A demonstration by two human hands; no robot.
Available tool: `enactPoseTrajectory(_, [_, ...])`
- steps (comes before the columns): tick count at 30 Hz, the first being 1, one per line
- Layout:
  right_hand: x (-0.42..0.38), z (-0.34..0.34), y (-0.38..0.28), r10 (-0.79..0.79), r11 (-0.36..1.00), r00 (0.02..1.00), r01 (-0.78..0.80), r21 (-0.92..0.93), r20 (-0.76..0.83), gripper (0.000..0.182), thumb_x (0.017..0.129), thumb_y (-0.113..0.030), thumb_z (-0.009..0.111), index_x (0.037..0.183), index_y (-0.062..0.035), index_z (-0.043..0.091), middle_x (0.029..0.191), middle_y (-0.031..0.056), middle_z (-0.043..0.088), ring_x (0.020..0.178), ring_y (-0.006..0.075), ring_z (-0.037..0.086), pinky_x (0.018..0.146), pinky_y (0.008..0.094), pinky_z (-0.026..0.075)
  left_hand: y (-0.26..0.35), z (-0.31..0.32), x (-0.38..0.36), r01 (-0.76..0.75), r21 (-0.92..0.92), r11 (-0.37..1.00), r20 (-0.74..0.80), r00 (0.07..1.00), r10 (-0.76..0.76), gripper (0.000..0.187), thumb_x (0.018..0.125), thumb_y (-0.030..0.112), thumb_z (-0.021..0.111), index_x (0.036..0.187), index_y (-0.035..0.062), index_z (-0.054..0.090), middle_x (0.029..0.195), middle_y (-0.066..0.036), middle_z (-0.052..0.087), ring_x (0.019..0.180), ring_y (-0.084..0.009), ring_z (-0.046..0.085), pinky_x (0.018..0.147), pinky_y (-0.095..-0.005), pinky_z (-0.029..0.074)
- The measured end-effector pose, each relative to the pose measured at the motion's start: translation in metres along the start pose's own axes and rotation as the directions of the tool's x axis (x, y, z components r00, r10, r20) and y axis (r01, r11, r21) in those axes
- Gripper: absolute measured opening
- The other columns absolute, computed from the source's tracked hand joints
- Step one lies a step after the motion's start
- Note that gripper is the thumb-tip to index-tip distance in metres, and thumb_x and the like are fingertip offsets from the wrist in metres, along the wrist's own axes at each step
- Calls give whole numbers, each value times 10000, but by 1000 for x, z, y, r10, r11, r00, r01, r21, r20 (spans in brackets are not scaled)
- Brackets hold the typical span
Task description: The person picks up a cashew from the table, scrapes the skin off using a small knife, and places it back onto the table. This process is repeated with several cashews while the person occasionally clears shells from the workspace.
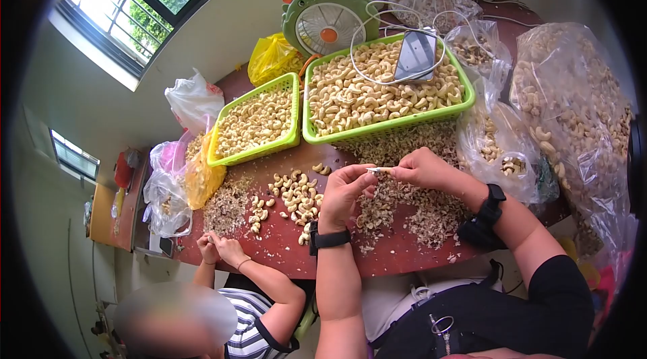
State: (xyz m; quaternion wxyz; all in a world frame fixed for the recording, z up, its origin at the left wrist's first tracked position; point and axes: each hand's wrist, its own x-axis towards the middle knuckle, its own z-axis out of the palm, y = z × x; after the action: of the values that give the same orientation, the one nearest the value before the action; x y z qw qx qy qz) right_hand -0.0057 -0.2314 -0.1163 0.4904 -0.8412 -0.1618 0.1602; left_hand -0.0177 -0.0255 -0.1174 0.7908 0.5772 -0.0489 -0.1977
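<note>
Both hands meet over the table (404, 254): left hand (344, 194) pinches a cashew (369, 171), right hand (421, 169) grips a small blade lying sideways, tip at the nut, loose cashews (293, 197) just left of the left hand

left hand (344, 192) pinching pale cashew nut (371, 170) | right hand (423, 168) gripping small knife, scraping it | both hovering just below large green plastic basket (377, 131) heaped with cashews

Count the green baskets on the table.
2. The larger basket sits at centre with a phone lying on its cashews; the smaller basket is beside it, toward the window. Bags could hide more.
</note>
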Motion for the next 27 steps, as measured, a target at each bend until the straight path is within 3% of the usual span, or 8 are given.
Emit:
enactPoseTrajectory(7, [-2,1,-7,24,997,995,-32,75,100,352,796,-345,543,668,-25,618,469,18,479,443,81,418,432,253,349,-2,2,-1,-135,-53,989,21,990,136,351,695,-46,615,1037,-27,539,898,-89,599,748,-104,563,630,-194,460])
enactPoseTrajectory(17, [2,2,-3,-22,1000,998,23,-7,62,353,795,-356,542,676,-33,623,474,31,485,449,86,421,445,265,360,-5,2,3,-193,-9,981,-63,979,193,368,689,-77,607,1045,-6,544,955,-96,596,839,-119,571,697,-217,474])
enactPoseTrajectory(27, [3,0,1,12,989,1000,-12,-147,-5,380,749,-400,568,706,-28,633,493,105,517,446,170,481,474,312,398,-3,0,1,-89,79,993,-79,992,95,337,706,-48,600,1039,-27,546,849,-70,610,714,-97,567,633,-205,464])
